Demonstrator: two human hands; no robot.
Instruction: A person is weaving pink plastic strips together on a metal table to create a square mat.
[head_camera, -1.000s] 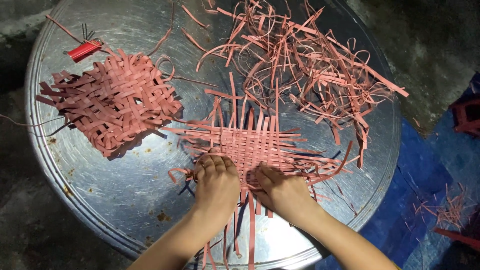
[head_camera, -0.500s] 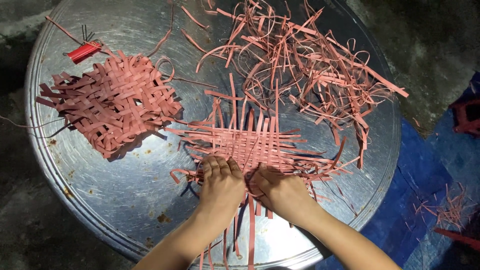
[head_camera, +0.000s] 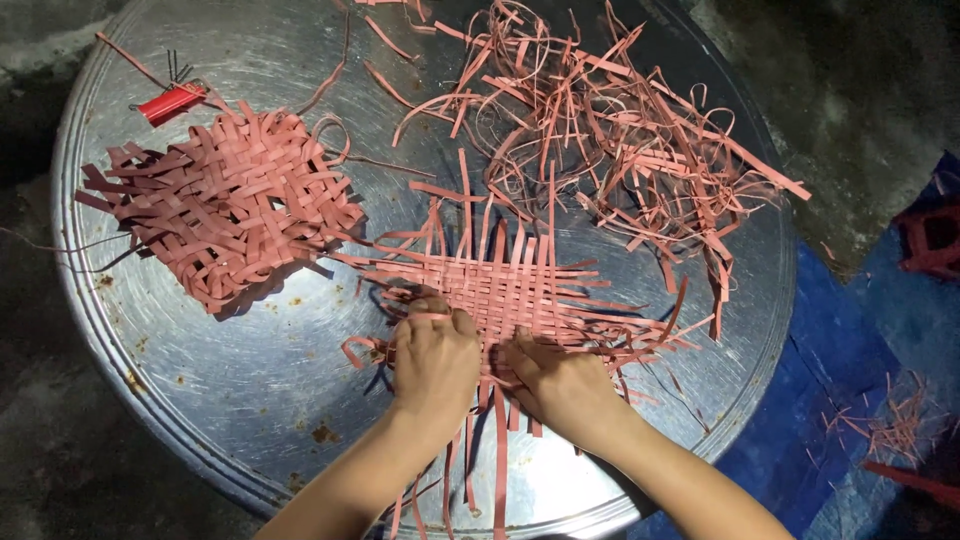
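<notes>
- Left hand (head_camera: 432, 358) had crept slightly up the half-woven mat (head_camera: 505, 290), fingers curled, pinching a strip.
- Right hand (head_camera: 562, 385) stayed flat, pressing the mat's near edge.

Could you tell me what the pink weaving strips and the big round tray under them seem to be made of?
The pink strips look like thin flat plastic or dyed reed: uniform width, springy curls, matte. The round tray looks like bare metal: grey sheen, rust spots, raised rim.

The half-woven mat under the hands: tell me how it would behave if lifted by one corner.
The half-woven mat would probably sag, since its strips look thin and flat. Its loose ends stick out unlocked, so some may slip free. It likely weighs little. Both the left hand and right hand press on its near edge.
</notes>
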